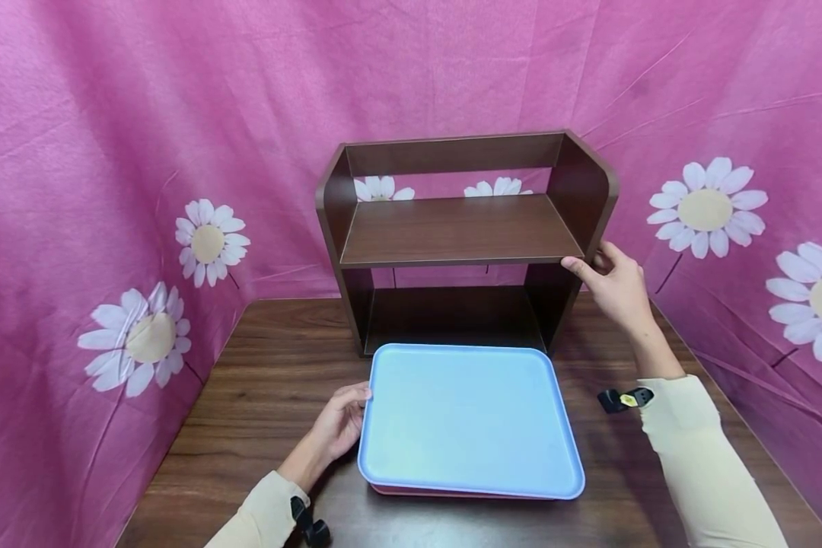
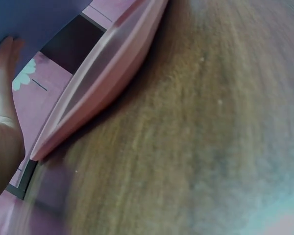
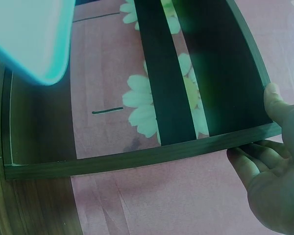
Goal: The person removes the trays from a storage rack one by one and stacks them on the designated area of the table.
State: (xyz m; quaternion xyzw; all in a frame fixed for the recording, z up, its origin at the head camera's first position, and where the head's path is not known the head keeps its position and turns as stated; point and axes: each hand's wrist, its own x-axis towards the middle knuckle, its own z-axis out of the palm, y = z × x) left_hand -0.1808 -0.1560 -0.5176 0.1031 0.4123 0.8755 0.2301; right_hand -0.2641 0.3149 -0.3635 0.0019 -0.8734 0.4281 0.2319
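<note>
A light blue rectangular tray [image 1: 469, 418] is held by its left rim in my left hand [image 1: 339, 422]. In the left wrist view the fingers [image 2: 7, 63] reach beneath the blue tray [image 2: 34, 22]. Below it, a pink tray [image 2: 112, 73] lies on the table, mostly hidden by the blue one in the head view. My right hand [image 1: 610, 285] grips the right side panel of a dark brown two-tier shelf [image 1: 462, 228]. Its thumb [image 3: 273, 100] lies against the front edge, while the other fingers are around the panel's outer side.
The wooden table [image 1: 274, 380] carries the shelf and the trays. Behind it and on both sides hangs a pink cloth [image 1: 246, 91] with white daisies. The shelf stands at the back, right behind the blue tray. Each wrist wears a black strap [image 1: 633, 398].
</note>
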